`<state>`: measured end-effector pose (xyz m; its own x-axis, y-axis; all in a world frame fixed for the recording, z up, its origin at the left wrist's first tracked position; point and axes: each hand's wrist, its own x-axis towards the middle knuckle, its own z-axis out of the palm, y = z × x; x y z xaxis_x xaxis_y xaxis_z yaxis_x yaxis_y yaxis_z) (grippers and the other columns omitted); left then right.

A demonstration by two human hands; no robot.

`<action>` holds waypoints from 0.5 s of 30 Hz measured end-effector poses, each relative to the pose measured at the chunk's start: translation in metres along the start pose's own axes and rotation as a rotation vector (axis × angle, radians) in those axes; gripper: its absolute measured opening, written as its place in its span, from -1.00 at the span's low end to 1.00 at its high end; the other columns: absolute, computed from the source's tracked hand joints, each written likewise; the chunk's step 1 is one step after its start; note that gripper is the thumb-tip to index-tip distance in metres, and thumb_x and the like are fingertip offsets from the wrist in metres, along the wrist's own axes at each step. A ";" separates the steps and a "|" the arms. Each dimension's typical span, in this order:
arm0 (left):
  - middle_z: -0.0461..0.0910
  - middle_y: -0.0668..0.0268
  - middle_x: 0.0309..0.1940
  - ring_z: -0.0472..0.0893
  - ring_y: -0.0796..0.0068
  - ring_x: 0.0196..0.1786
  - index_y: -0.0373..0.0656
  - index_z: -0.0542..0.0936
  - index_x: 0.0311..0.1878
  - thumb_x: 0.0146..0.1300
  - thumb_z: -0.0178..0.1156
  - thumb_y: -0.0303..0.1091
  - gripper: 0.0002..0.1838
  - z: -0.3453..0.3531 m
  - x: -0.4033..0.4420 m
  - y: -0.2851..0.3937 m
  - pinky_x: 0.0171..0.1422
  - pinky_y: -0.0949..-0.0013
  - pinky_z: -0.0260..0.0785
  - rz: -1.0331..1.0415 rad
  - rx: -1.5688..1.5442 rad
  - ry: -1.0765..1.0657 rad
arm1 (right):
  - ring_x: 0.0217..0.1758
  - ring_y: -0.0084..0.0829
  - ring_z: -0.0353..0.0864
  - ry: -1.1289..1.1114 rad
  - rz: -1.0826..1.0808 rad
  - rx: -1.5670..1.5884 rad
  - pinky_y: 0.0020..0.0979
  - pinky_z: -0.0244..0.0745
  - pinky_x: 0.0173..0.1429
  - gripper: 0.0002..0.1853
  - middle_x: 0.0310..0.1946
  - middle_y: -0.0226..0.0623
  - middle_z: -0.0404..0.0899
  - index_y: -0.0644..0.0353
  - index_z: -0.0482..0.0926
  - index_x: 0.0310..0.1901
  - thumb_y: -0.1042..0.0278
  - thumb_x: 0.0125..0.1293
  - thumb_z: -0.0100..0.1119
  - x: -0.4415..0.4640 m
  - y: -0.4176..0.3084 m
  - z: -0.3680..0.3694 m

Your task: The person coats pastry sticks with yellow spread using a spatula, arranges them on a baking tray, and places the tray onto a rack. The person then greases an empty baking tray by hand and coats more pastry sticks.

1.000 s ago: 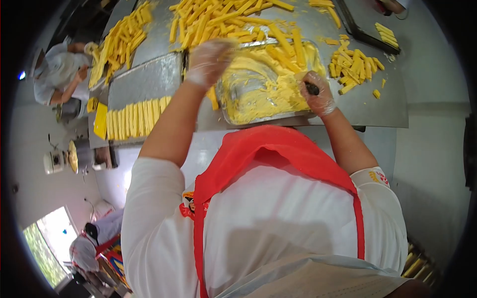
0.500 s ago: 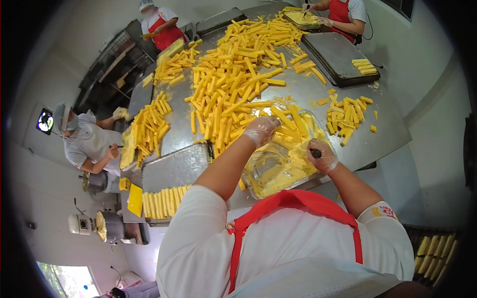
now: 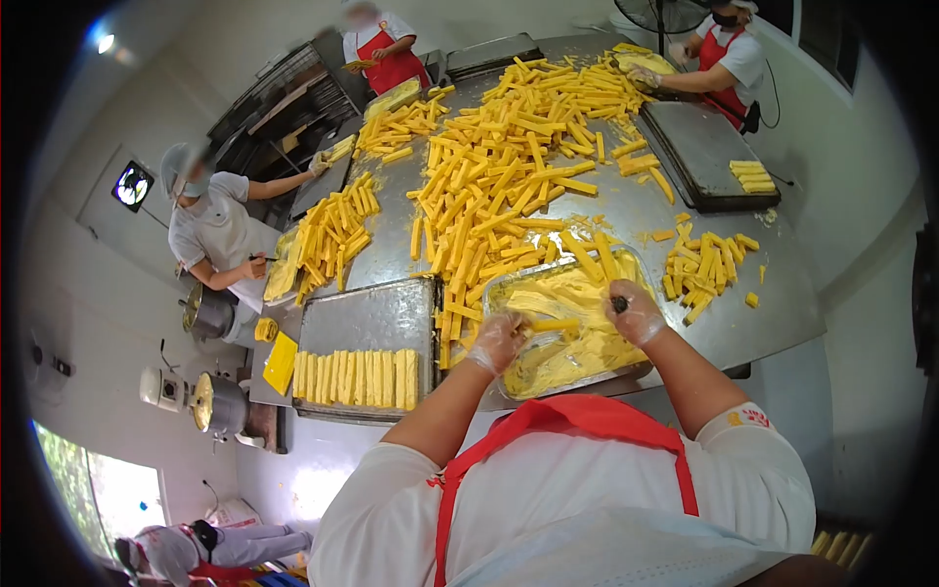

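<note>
My gloved left hand (image 3: pixel 499 342) pinches one end of a yellow bread-like stick (image 3: pixel 554 325), which points right over a shallow pan (image 3: pixel 626 371) smeared with pale yellow spread (image 3: pixel 572 293). In my gloved right hand (image 3: pixel 638 315), at the pan's right side, is a dark-handled tool (image 3: pixel 619 304); only the handle end shows and its blade is hidden. A couple of uncoated sticks (image 3: pixel 583 257) lean at the pan's far edge. Left of the pan, a metal tray (image 3: pixel 367 313) bears a row of coated sticks (image 3: pixel 357 379) along its near side.
A big pile of yellow sticks (image 3: pixel 499 186) covers the middle of the metal table (image 3: pixel 782 303). A smaller heap (image 3: pixel 706 269) lies at right, below stacked trays (image 3: pixel 699 147). Co-workers stand around the table's left and far sides. A yellow scraper-like sheet (image 3: pixel 281 364) lies at left.
My left hand has come back from the pan's far left to its near left, now with a stick in it. My right hand stays at the right side. The view has turned left.
</note>
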<state>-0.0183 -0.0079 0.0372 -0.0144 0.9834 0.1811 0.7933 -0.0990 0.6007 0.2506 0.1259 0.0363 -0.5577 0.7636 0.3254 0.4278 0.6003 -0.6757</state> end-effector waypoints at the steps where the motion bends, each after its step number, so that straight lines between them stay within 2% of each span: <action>1: 0.57 0.07 -0.30 0.59 0.13 -0.20 -0.24 0.59 -0.09 0.10 0.26 -0.47 -0.73 0.008 -0.004 0.004 -0.08 0.24 0.46 -0.088 -0.049 -0.046 | -0.23 0.02 0.56 -0.030 -0.003 -0.148 -0.11 0.47 -0.16 -0.88 -0.39 -0.05 0.50 0.18 0.46 -0.38 0.47 0.11 0.23 -0.003 -0.011 -0.015; 2: 0.56 0.07 -0.32 0.58 0.13 -0.20 -0.21 0.58 -0.09 0.09 0.26 -0.49 -0.73 0.017 -0.008 0.009 -0.07 0.23 0.44 -0.176 -0.099 -0.097 | -0.23 0.02 0.56 -0.039 -0.010 -0.158 -0.11 0.47 -0.16 -0.88 -0.39 -0.05 0.50 0.18 0.46 -0.38 0.47 0.11 0.23 -0.004 -0.019 -0.023; 4: 0.56 0.10 -0.33 0.59 0.18 -0.19 -0.23 0.54 -0.04 0.09 0.23 -0.50 -0.68 0.031 -0.010 0.021 -0.06 0.25 0.44 -0.222 -0.183 -0.056 | -0.28 0.02 0.53 0.049 -0.124 -0.041 -0.16 0.45 -0.20 -0.89 -0.39 -0.07 0.51 0.20 0.44 -0.40 0.49 0.12 0.21 -0.005 -0.035 -0.028; 5: 0.56 0.11 -0.33 0.59 0.20 -0.19 -0.24 0.51 -0.01 0.08 0.23 -0.50 -0.65 0.039 -0.008 0.024 -0.07 0.25 0.44 -0.235 -0.349 0.027 | -0.40 -0.19 0.48 0.028 -0.146 0.214 -0.28 0.40 -0.26 -0.89 -0.44 -0.17 0.46 0.22 0.44 -0.40 0.50 0.15 0.19 -0.004 -0.039 -0.026; 6: 0.56 0.12 -0.33 0.59 0.22 -0.19 -0.25 0.49 0.01 0.08 0.23 -0.50 -0.62 0.047 -0.007 0.025 -0.08 0.25 0.43 -0.249 -0.513 0.110 | -0.40 -0.19 0.48 0.021 -0.150 0.212 -0.28 0.40 -0.26 -0.89 -0.44 -0.17 0.46 0.22 0.44 -0.40 0.50 0.15 0.19 -0.003 -0.044 -0.022; 8: 0.56 0.12 -0.33 0.60 0.21 -0.19 -0.26 0.46 0.05 0.07 0.23 -0.49 -0.58 0.049 -0.006 0.026 -0.07 0.26 0.44 -0.224 -0.455 0.095 | -0.46 -0.45 0.34 -0.168 0.007 0.633 -0.38 0.34 -0.30 -0.88 -0.51 -0.29 0.35 0.22 0.43 -0.40 0.51 0.16 0.21 -0.004 -0.046 -0.009; 9: 0.56 0.12 -0.32 0.59 0.20 -0.20 -0.26 0.46 0.05 0.07 0.24 -0.49 -0.58 0.039 -0.007 0.039 -0.06 0.27 0.45 -0.276 -0.321 0.049 | -0.45 -0.57 0.26 -0.192 0.037 0.672 -0.42 0.32 -0.31 -0.89 -0.55 -0.33 0.27 0.19 0.45 -0.39 0.49 0.17 0.23 -0.005 -0.039 -0.006; 10: 0.55 0.11 -0.32 0.59 0.19 -0.20 -0.26 0.47 0.05 0.06 0.25 -0.49 -0.57 0.032 -0.008 0.048 -0.06 0.27 0.45 -0.329 -0.189 0.000 | -0.45 -0.57 0.26 -0.201 0.043 0.677 -0.42 0.32 -0.31 -0.89 -0.55 -0.33 0.27 0.19 0.45 -0.39 0.49 0.17 0.23 -0.004 -0.019 0.000; 12: 0.57 0.09 -0.29 0.60 0.12 -0.17 -0.25 0.51 0.01 0.06 0.26 -0.45 -0.61 0.035 -0.015 0.048 -0.03 0.23 0.47 -0.326 -0.176 -0.016 | -0.47 -0.52 0.29 -0.067 0.030 0.606 -0.41 0.33 -0.31 -0.87 -0.57 -0.33 0.28 0.17 0.44 -0.40 0.44 0.19 0.22 -0.002 0.031 0.011; 14: 0.59 0.07 -0.30 0.58 0.08 -0.24 -0.24 0.57 -0.17 0.04 0.29 -0.44 -0.74 0.055 -0.024 0.032 -0.11 0.18 0.45 -0.141 0.018 0.072 | -0.47 -0.49 0.31 -0.067 0.047 0.190 -0.38 0.33 -0.32 -0.84 -0.58 -0.35 0.30 0.17 0.42 -0.41 0.38 0.22 0.21 0.000 0.024 -0.019; 15: 0.58 0.06 -0.27 0.57 0.07 -0.21 -0.23 0.58 -0.19 0.03 0.29 -0.45 -0.76 0.065 -0.024 0.016 -0.11 0.18 0.46 0.068 0.129 0.131 | -0.48 -0.47 0.31 -0.077 -0.004 0.224 -0.36 0.33 -0.32 -0.82 -0.58 -0.35 0.30 0.18 0.41 -0.42 0.36 0.22 0.21 0.003 0.014 -0.028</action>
<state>0.0340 -0.0236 -0.0081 -0.0308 0.9460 0.3227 0.8663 -0.1358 0.4808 0.2749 0.1431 0.0461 -0.6151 0.7360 0.2826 0.2622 0.5290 -0.8071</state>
